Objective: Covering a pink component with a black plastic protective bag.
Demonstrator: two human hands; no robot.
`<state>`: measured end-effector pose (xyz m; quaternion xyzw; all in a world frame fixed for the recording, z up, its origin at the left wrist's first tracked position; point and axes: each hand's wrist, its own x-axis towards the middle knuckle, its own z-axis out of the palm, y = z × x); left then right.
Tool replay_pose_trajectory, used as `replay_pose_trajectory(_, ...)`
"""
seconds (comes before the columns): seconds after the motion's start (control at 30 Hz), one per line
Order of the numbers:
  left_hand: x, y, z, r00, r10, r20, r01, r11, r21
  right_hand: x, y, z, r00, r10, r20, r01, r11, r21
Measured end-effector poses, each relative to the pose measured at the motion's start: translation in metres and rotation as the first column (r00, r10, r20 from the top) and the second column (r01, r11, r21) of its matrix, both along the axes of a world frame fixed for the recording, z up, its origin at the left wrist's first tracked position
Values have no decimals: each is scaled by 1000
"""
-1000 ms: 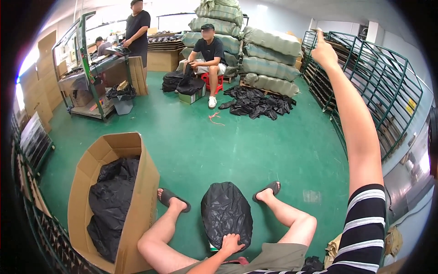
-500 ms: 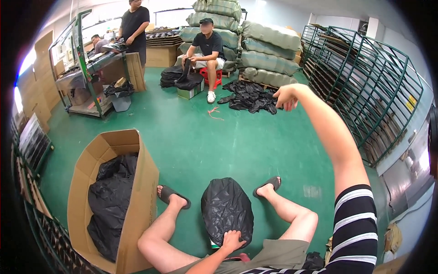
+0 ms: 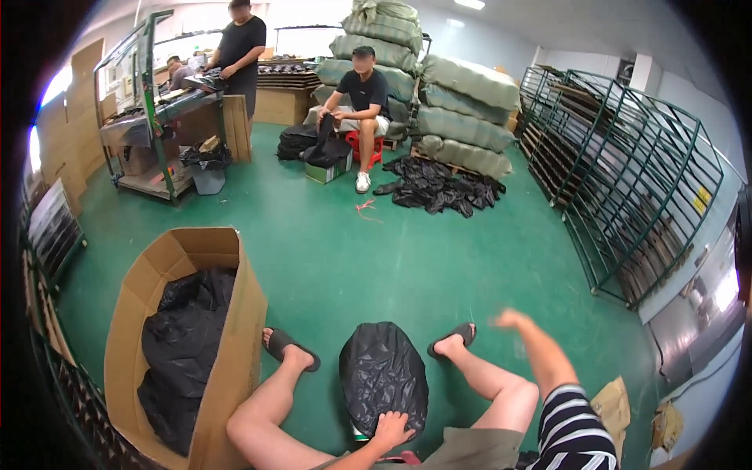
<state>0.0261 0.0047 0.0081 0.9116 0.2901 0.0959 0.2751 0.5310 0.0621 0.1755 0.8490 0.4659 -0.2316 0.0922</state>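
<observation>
I sit on the green floor with my legs spread. A rounded bundle wrapped in black plastic [image 3: 383,376] stands between my knees. My left hand [image 3: 391,430] rests flat on its near lower edge, fingers spread over the plastic. My right hand [image 3: 509,319] hangs in the air above my right shin, blurred, holding nothing that I can see. The striped sleeve of my right arm [image 3: 576,427] fills the lower right.
An open cardboard box [image 3: 235,337] lined with black plastic lies at my left. A seated person [image 3: 362,98] and a pile of black bags [image 3: 439,188] are ahead, with stacked green sacks [image 3: 462,117] behind. Green wire racks [image 3: 627,180] line the right; a standing person [image 3: 239,47] works at a bench [image 3: 157,117].
My right arm has swung down from pointing high toward the racks to low over my right leg. My left hand has stayed on the black bundle.
</observation>
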Motion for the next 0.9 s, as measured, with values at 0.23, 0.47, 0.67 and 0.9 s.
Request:
replay_pose_trajectory(0.23, -24, -15, -26, 981, -172, -92, 186, 968, 171, -122, -131, -82, 866, -456, 206, 482, 870, -100)
replay_pose_trajectory(0.47, -8, 3, -4, 913, -363, -189, 397, 897, 194, -234, -93, -146, 995, -53, -86, 85, 895, 438)
replay_pose_trajectory(0.67, -32, 9, 4, 815, -573, -86, 578, 794, 189, -347, -83, -182, 983, 73, -167, 31, 836, 547)
replay_pose_trajectory(0.9, -76, 33, 18, 848, -495, 188, 459, 864, 206, -323, -121, -136, 629, 777, -10, -532, 440, 724)
